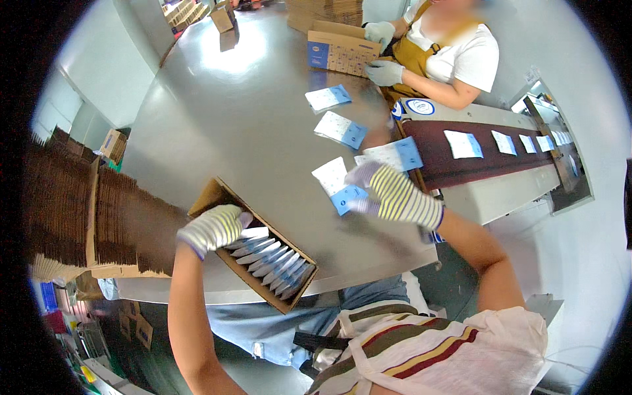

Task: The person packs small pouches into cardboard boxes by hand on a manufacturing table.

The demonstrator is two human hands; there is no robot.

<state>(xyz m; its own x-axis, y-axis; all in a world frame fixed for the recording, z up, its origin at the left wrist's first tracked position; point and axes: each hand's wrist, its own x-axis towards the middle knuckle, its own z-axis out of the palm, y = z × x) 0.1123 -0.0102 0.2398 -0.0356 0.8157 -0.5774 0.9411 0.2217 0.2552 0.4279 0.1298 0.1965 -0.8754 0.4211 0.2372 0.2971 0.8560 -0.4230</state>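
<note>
Both my hands wear striped knit gloves. My left hand (214, 229) reaches over the near-left side of an open cardboard box (299, 299), fingers curled inside against the row. What those fingers grip is hidden. Several flat white-and-blue packets (270, 260) stand on edge in the box. To the right, my right hand (401, 197), slightly blurred, has thumb and fingers apart beside a white-and-blue packet (329, 174) on the table. Another packet (401, 155) lies just beyond that hand, at the conveyor's end.
A dark red conveyor belt (428, 135) at the right carries several packets. Two more packets (332, 125) (328, 97) lie on the grey table (178, 131). Across it, a gloved co-worker (454, 62) holds a printed carton (339, 52). Stacked flat cardboard (128, 217) stands left.
</note>
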